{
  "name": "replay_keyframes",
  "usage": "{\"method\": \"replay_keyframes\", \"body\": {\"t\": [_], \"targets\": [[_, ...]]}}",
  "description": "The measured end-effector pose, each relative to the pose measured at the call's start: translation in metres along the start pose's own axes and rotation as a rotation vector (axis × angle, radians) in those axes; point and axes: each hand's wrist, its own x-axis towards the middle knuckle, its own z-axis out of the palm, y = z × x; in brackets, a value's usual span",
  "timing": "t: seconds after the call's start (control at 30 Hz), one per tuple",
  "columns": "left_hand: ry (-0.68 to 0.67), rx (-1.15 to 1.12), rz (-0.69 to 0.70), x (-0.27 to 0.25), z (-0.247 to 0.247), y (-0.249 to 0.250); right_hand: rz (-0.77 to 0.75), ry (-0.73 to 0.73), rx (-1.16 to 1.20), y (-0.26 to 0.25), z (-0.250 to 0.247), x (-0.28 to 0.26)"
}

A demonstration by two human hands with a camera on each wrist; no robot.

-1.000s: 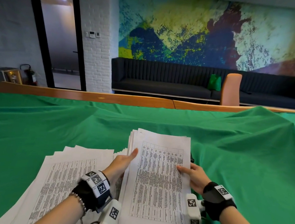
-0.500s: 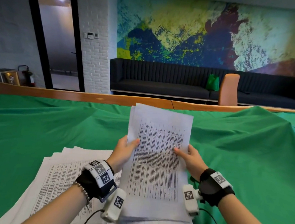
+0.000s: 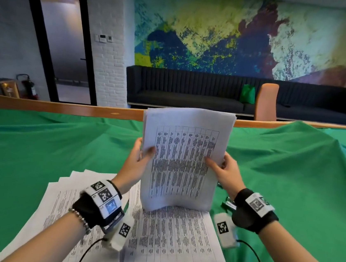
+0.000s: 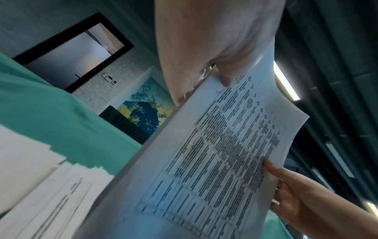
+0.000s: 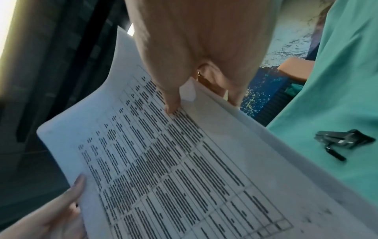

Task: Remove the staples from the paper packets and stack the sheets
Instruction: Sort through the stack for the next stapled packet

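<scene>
A bundle of printed sheets (image 3: 183, 155) stands nearly upright above the table, its lower edge resting on the right-hand paper stack (image 3: 173, 243). My left hand (image 3: 137, 159) grips its left edge, thumb on the front. My right hand (image 3: 224, 171) pinches its right edge, thumb on the printed face. The same bundle (image 4: 214, 161) fills the left wrist view, and the right wrist view shows the bundle (image 5: 174, 161) too. A black stapler-like tool (image 5: 343, 139) lies on the green cloth to the right, and the tool (image 3: 229, 204) peeks out behind my right wrist.
A fanned pile of printed sheets (image 3: 62, 204) lies at the left under my left forearm. Wrinkled green cloth (image 3: 36, 147) covers the table up to its wooden far edge (image 3: 62, 107). Beyond stand an orange chair (image 3: 267, 101) and a dark sofa (image 3: 183, 89).
Both hands have lifted the top bundle off the right stack and tipped it from flat to nearly upright. A sheet with handwriting at its bottom now shows underneath.
</scene>
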Motion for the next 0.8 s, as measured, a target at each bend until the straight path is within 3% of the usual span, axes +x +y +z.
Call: {"method": "replay_keyframes", "body": {"t": [0.27,0.33,0.4,0.5,0.57,0.63,0.8], "targets": [[0.002,0.074,-0.072,0.014,0.001,-0.009,-0.030,0.056,-0.068,0.006,0.003,0.018],[0.058,0.074,-0.185,0.020,-0.006,-0.012,-0.005,0.080,-0.115,0.010,-0.009,0.027],[0.058,0.171,-0.389,0.023,-0.020,-0.027,0.109,0.055,-0.159,0.022,-0.023,0.032],[-0.165,0.486,-0.654,0.016,-0.038,-0.060,0.383,-0.009,-0.257,0.049,-0.032,0.021],[-0.247,0.622,-0.704,0.009,-0.036,-0.077,0.537,-0.063,-0.366,0.075,-0.030,0.006],[-0.243,0.672,-0.753,0.005,-0.030,-0.088,0.636,-0.147,-0.447,0.099,-0.025,-0.007],[-0.167,0.641,-0.774,0.004,-0.016,-0.096,0.673,-0.178,-0.438,0.120,-0.020,-0.015]]}}
